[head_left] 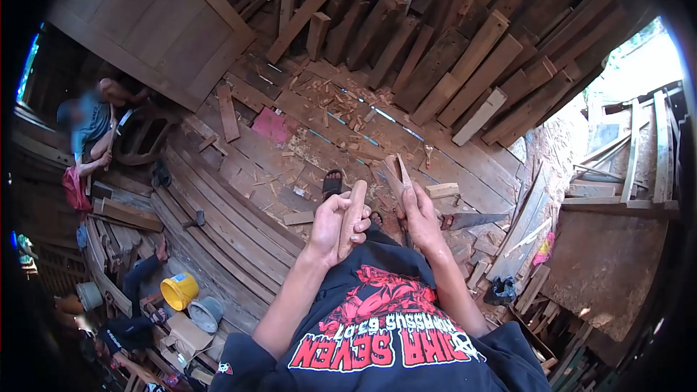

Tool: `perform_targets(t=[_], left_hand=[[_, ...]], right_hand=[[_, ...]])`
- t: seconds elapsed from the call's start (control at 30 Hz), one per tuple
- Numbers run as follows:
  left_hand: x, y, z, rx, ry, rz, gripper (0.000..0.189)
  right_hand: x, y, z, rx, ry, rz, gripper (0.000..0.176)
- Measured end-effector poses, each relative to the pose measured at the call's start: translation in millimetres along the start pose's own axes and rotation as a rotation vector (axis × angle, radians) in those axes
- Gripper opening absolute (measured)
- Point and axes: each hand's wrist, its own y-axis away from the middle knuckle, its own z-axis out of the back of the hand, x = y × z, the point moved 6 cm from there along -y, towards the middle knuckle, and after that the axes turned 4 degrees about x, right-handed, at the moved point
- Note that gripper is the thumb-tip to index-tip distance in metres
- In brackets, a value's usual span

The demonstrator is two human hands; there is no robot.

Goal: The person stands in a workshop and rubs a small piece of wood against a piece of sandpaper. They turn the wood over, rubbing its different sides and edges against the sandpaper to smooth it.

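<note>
Nearest is the wearer's black T-shirt with a red and white print (pixel 385 319). Just beyond it, the left hand (pixel 334 223) is curled round a smooth brown wooden stick with a rounded end (pixel 353 207), fingertips showing along its right side. To the right, the right hand (pixel 421 218) grips a pale brown length of wood with a dark gap at its far end (pixel 393 174); the thumb lies along it, the other fingers are mostly hidden. Whether that length is one grooved piece or two is unclear. Both pieces are held up off the floor, apart from each other.

The step in hand seems to be handling these two pieces. I judge that the next move calls for a firm grip on each and care with the gapped end.

Beyond the hands are a dark sandal (pixel 332 183) and, to the right, a short pale wooden block (pixel 443 190) near a grey tapering blade, probably a handsaw (pixel 479 219). Farther off, a crumpled pink sheet (pixel 271 125) lies among shavings, and a person in a blue-grey shirt (pixel 93 123) sits far left. Farthest stand rough brown timbers (pixel 435 65) and, left of them, a panelled wooden door (pixel 160 25).
</note>
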Motion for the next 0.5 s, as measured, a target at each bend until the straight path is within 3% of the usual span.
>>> perform_targets(t=[0.17, 0.27, 0.43, 0.5], left_hand=[[8.4, -6.2, -0.5, -0.015, -0.037, 0.020, 0.051], [10.4, -2.8, -10.0, 0.042, -0.118, 0.030, 0.042], [17.4, -1.9, -15.9, 0.032, -0.359, 0.010, 0.043], [23.4, -3.3, -19.7, 0.013, -0.455, -0.022, 0.042]], right_hand=[[-1.2, 2.5, 4.5, -0.011, 0.063, 0.038, 0.058], [3.2, 5.1, 4.9, -0.049, 0.052, 0.067, 0.061], [4.2, 5.5, 7.5, -0.010, -0.039, 0.040, 0.061], [6.5, 2.5, 10.6, -0.074, 0.026, 0.144, 0.060]])
